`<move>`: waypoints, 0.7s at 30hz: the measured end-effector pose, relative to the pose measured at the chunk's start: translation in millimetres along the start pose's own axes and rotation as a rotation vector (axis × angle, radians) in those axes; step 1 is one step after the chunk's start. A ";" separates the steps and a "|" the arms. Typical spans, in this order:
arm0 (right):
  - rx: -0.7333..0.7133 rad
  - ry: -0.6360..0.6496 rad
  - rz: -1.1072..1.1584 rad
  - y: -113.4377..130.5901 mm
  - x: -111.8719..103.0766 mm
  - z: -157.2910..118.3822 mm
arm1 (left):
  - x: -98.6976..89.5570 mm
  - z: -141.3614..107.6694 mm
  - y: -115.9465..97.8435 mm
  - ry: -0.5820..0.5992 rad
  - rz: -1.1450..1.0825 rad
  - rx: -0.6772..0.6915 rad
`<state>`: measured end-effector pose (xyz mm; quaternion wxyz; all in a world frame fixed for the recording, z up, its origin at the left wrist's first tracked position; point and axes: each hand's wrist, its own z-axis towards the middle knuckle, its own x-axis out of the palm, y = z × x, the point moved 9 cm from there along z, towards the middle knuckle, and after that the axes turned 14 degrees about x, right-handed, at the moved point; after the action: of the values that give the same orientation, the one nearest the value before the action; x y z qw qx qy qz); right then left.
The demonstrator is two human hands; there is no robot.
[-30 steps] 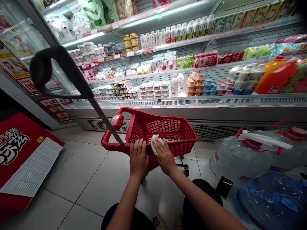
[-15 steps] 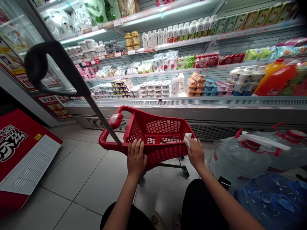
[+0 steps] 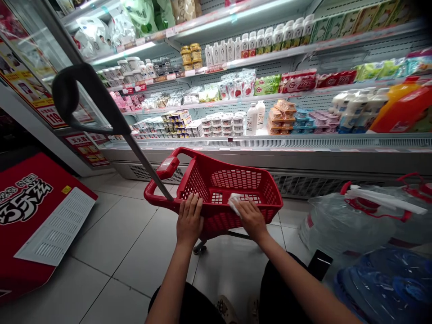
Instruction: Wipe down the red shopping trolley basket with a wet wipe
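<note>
- One red cart (image 3: 221, 222) stands near the chilled shelves (image 3: 286, 55).
- Our left hand (image 3: 190, 221) lies over its near rim (image 3: 215, 210), fingers together; we cannot tell its grip.
- Our right hand (image 3: 251, 218) holds a white tissue (image 3: 233, 203) on this rim.
- We have open floor (image 3: 131, 238) at left.

The floor (image 3: 131, 238) is pale tile with dark joints. On it the cart (image 3: 216, 221) stands in the middle, the fridge (image 3: 216, 158) along the far side, the red cabinet (image 3: 64, 193) at left. At right are clear jugs (image 3: 347, 225), with blue jugs (image 3: 388, 281) nearer and a phone (image 3: 319, 265) beside them.
</note>
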<state>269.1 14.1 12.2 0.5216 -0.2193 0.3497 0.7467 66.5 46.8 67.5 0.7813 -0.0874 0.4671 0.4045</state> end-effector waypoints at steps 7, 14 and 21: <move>0.153 -0.079 -0.157 -97.4 -34.1 -41.9 | 1.5 11.4 20.0 0.012 -0.031 -0.168; 0.052 -0.037 -0.125 -2.3 3.4 -12.6 | 40.5 25.7 -53.0 0.103 -0.180 -0.137; 0.000 0.026 -0.068 -26.1 -6.7 -16.1 | 39.2 15.2 -38.8 0.103 -0.154 -0.065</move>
<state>295.2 3.4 -1.4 0.5420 -0.2407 0.3486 0.7258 113.4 50.7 35.1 0.7817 -0.1691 0.4853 0.3532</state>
